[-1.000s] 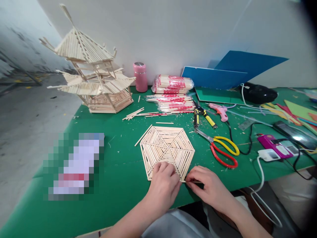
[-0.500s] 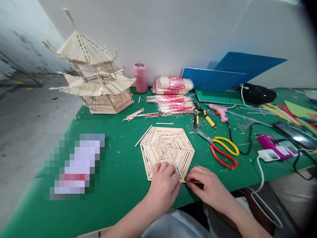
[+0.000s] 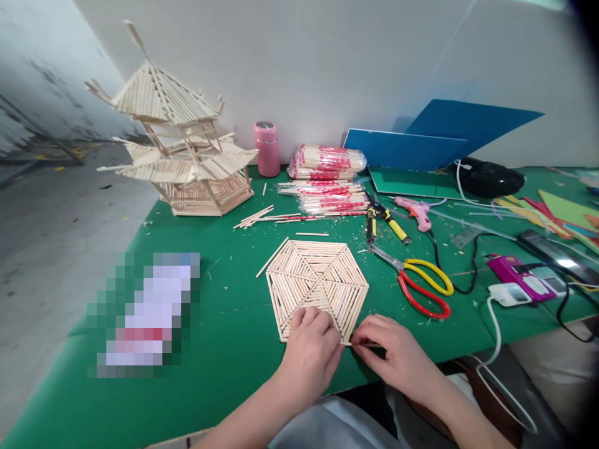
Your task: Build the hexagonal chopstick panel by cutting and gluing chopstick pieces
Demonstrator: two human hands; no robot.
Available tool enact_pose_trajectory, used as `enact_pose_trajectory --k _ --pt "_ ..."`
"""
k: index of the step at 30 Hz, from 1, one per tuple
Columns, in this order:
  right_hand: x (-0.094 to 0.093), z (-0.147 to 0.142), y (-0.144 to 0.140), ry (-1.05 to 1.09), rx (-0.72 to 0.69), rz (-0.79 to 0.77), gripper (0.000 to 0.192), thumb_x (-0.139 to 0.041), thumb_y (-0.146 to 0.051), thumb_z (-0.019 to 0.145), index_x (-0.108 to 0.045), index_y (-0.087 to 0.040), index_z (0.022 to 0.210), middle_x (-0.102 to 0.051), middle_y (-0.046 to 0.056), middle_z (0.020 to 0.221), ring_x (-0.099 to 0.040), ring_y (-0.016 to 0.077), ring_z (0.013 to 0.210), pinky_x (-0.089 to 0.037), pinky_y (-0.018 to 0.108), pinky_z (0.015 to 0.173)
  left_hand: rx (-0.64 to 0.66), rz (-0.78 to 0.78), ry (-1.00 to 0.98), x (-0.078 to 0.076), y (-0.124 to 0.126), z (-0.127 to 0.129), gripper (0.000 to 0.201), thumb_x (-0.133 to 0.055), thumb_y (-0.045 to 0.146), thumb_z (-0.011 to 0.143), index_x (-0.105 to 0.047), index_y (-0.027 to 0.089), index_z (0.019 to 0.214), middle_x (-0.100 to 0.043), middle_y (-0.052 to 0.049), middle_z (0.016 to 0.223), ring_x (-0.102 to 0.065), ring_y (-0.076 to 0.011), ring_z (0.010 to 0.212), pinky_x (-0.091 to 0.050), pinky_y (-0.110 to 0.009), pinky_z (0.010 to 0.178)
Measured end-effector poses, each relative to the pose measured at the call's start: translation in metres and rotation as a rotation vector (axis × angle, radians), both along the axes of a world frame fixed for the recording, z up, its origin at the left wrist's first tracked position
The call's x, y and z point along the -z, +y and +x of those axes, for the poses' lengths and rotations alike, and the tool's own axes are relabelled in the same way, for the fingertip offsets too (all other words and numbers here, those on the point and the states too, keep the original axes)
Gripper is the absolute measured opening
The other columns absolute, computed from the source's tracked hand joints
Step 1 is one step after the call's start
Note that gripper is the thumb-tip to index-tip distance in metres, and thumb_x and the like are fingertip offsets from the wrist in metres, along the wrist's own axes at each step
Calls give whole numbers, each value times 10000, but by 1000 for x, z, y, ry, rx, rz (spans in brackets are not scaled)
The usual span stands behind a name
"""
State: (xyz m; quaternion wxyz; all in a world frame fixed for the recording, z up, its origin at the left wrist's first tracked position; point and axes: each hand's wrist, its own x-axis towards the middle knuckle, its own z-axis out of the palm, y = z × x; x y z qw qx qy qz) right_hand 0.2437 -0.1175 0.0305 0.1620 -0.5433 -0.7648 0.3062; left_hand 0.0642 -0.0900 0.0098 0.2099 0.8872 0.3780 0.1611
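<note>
A flat, many-sided panel (image 3: pixel 318 274) of pale wooden sticks lies on the green tabletop in front of me. Over its near edge my left hand (image 3: pixel 311 343) is closed, its bent fingers pressed on the sticks. What its fingertips grip is partly hidden beneath the hand. At the near right corner my right hand (image 3: pixel 390 349) pinches a thin wooden stick (image 3: pixel 347 343) lying along the panel's near edge. Part of that stick is covered by the fingers. One loose stick (image 3: pixel 272 257) rests beside the panel's upper left side, and another (image 3: pixel 312 234) lies just beyond its far edge.
A stick-built pagoda (image 3: pixel 187 168) stands at the back left near a pink flask (image 3: pixel 267 149). Behind the panel are bundled sticks (image 3: pixel 327 161). To the right lie scissors (image 3: pixel 423 284), yellow-handled pliers (image 3: pixel 395 226), a pink glue gun (image 3: pixel 416 212) and cables. A blurred rectangular item (image 3: pixel 150 312) lies left.
The view has shifted very slightly. Both hands keep nearly the same place and hold at the panel's near edge.
</note>
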Motion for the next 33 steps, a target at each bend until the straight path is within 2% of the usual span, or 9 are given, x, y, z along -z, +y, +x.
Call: enact_pose_trajectory --k 17,21,25,33 --pt "0 2 -4 -25 -36 22 113 -469 -155 821 -553 -199 759 -565 9 764 -515 143 734 -372 270 651 1 65 18 -2 -7 -1 175 -393 177 843 -516 169 718 -510 -30 782 -405 -184 803 -299 -422 796" --pt "-4 1 -7 18 -57 -3 129 -443 -162 835 -546 -193 764 -553 16 759 -512 135 710 -380 251 617 15 88 26 -3 -12 -4 177 -373 155 847 -512 164 736 -518 -36 785 -424 -183 770 -327 -386 719" --pt "-9 1 -8 34 -67 -13 127 -435 -173 842 -538 -192 771 -552 23 766 -511 136 707 -388 248 615 46 113 36 -6 -14 -6 208 -355 136 847 -506 156 705 -518 -34 707 -436 -154 641 -336 -318 602" --pt "-32 -3 5 22 -93 97 149 -424 -162 845 -556 -203 786 -561 26 782 -520 138 730 -404 251 637 11 283 -3 -27 -2 -8 244 -383 162 841 -513 161 635 -509 -16 582 -442 -137 533 -303 -271 515"
